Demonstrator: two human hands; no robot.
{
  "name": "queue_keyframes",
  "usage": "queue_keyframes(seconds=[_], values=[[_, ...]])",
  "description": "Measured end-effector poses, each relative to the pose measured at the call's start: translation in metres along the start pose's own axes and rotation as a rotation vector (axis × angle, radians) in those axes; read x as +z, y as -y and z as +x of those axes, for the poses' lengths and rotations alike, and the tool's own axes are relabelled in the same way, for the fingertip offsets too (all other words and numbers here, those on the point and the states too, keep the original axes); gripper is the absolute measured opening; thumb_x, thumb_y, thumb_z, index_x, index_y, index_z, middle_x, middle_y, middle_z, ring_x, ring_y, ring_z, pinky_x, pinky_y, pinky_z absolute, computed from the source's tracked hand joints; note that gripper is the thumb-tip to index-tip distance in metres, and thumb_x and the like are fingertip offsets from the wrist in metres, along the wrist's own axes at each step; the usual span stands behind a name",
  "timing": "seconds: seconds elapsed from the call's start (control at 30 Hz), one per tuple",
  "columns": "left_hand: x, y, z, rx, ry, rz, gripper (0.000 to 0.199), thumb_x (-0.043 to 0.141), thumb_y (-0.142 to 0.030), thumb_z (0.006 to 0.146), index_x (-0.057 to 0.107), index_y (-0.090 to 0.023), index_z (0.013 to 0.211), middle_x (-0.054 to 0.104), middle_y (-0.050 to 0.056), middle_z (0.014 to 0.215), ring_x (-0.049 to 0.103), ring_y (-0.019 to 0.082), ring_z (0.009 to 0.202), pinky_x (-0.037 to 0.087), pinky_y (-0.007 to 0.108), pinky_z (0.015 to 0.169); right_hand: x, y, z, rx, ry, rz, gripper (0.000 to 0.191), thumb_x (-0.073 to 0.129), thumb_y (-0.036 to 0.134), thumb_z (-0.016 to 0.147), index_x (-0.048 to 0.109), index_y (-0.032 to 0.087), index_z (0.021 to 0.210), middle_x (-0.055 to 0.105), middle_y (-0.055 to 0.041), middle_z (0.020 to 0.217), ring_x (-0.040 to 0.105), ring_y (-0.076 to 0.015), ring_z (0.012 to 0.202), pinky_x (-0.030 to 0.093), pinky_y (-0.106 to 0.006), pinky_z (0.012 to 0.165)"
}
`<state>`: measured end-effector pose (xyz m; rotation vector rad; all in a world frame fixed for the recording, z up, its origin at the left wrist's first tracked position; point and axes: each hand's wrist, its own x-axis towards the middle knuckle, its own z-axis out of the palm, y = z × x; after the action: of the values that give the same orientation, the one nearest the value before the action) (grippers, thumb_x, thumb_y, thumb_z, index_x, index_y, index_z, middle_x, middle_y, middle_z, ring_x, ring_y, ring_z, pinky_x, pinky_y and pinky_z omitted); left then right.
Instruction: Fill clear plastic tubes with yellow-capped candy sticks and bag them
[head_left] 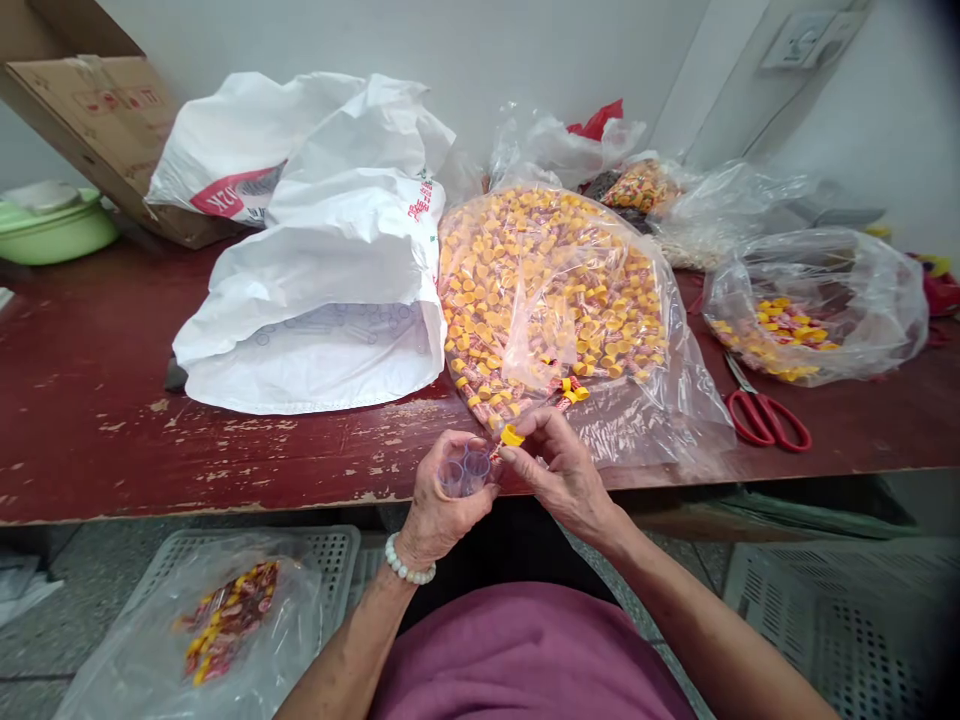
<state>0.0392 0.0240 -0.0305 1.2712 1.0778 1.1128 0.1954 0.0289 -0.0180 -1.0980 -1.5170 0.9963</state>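
My left hand (448, 500) is closed around several clear plastic tubes (475, 464), their round mouths facing up. Just to its right, my right hand (559, 465) pinches a small piece with a yellow cap (512, 436) and a red-and-white patterned body, held beside the tubes' rims. Behind both hands lies a large clear bag (615, 420) full of similar yellow-capped pieces (555, 270), a few of them loose at its front. To the left, an open white sack (300, 385) shows more clear tubes (345, 322) inside.
Red-handled scissors (766, 418) lie right of the big bag, near a smaller clear bag (885, 330) of capped pieces. A cardboard box (97, 120) and green basin (56, 235) stand at the back left. Below the table edge are plastic crates (341, 550), one under a bag.
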Motion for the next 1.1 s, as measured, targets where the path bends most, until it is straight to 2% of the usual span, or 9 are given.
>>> queue_keyframes(seconds=[0.07,0.17,0.3,0.43,0.5,0.6,0.73,0.93,1.1], values=[[0.0,-0.001,-0.002,-0.011,-0.01,-0.007,0.04,0.075,-0.01,0.057,0.054,-0.019,0.091,0.062,0.002,0.08,0.058,0.014,0.068,0.047,0.022,0.059,-0.004,-0.001,-0.001,-0.073,0.076,-0.158,0.009,0.052,0.031,0.087,0.05,0.022,0.088,0.058,0.0001,0.081,0.054,-0.0118,0.067,0.045,-0.026,0.062],[0.001,0.0,-0.004,-0.064,-0.019,-0.111,0.045,0.077,-0.008,0.052,0.055,-0.019,0.09,0.06,0.0,0.079,0.056,0.012,0.065,0.045,0.018,0.05,-0.009,-0.003,-0.003,-0.297,0.133,-0.354,0.013,0.054,0.033,0.086,0.056,0.021,0.091,0.057,-0.0079,0.109,0.054,-0.0201,0.1,0.045,-0.037,0.086],[0.006,0.004,-0.007,-0.199,-0.049,-0.309,0.04,0.074,-0.012,0.057,0.05,-0.019,0.089,0.054,-0.005,0.07,0.049,0.008,0.052,0.038,0.016,0.035,-0.003,-0.008,-0.009,-0.432,0.171,-0.441,0.045,0.068,0.042,0.074,0.051,0.021,0.11,0.048,-0.013,0.127,0.044,-0.0263,0.119,0.039,-0.044,0.098],[0.001,0.007,-0.001,-0.19,-0.046,-0.313,0.037,0.071,-0.012,0.062,0.048,-0.018,0.09,0.054,-0.005,0.068,0.046,0.007,0.047,0.039,0.016,0.034,-0.005,-0.018,-0.005,-0.391,0.202,-0.438,0.043,0.06,0.042,0.082,0.048,0.022,0.118,0.046,-0.0126,0.131,0.045,-0.0238,0.121,0.04,-0.042,0.098],[-0.006,0.009,0.003,-0.144,-0.052,-0.274,0.041,0.072,-0.013,0.061,0.048,-0.018,0.094,0.057,-0.003,0.072,0.05,0.008,0.05,0.04,0.017,0.035,-0.019,-0.029,0.003,-0.316,0.085,-0.497,0.032,0.049,0.036,0.089,0.05,0.022,0.117,0.052,-0.0111,0.123,0.052,-0.0212,0.112,0.045,-0.039,0.094],[-0.015,0.011,0.005,-0.115,-0.095,-0.244,0.044,0.073,-0.014,0.061,0.048,-0.02,0.097,0.058,-0.002,0.081,0.053,0.01,0.058,0.044,0.017,0.037,-0.047,-0.055,0.019,-0.15,-0.193,-0.776,0.023,0.047,0.029,0.089,0.057,0.019,0.108,0.059,-0.012,0.107,0.057,-0.0237,0.099,0.048,-0.04,0.086],[-0.015,0.011,0.003,-0.094,-0.118,-0.139,0.044,0.073,-0.016,0.061,0.048,-0.019,0.097,0.059,0.0,0.085,0.057,0.011,0.065,0.046,0.018,0.041,-0.068,-0.085,0.032,0.002,-0.224,-1.056,0.022,0.053,0.029,0.085,0.062,0.017,0.102,0.057,-0.0155,0.112,0.055,-0.0298,0.103,0.048,-0.042,0.08],[-0.007,0.007,0.005,0.065,-0.084,0.13,0.038,0.068,-0.011,0.062,0.05,-0.017,0.095,0.06,0.001,0.086,0.062,0.012,0.076,0.051,0.021,0.067,-0.068,-0.097,0.032,-0.029,-0.142,-0.693,0.019,0.055,0.035,0.084,0.065,0.02,0.084,0.065,-0.0051,0.085,0.06,-0.0202,0.082,0.047,-0.035,0.077],[-0.003,0.017,0.012,0.097,-0.096,0.277,0.034,0.065,-0.01,0.062,0.051,-0.017,0.093,0.061,0.003,0.09,0.063,0.014,0.079,0.051,0.024,0.071,-0.061,-0.075,0.024,-0.025,-0.191,-0.389,0.017,0.057,0.034,0.084,0.064,0.019,0.086,0.066,-0.0032,0.086,0.061,-0.0175,0.08,0.047,-0.031,0.075]])
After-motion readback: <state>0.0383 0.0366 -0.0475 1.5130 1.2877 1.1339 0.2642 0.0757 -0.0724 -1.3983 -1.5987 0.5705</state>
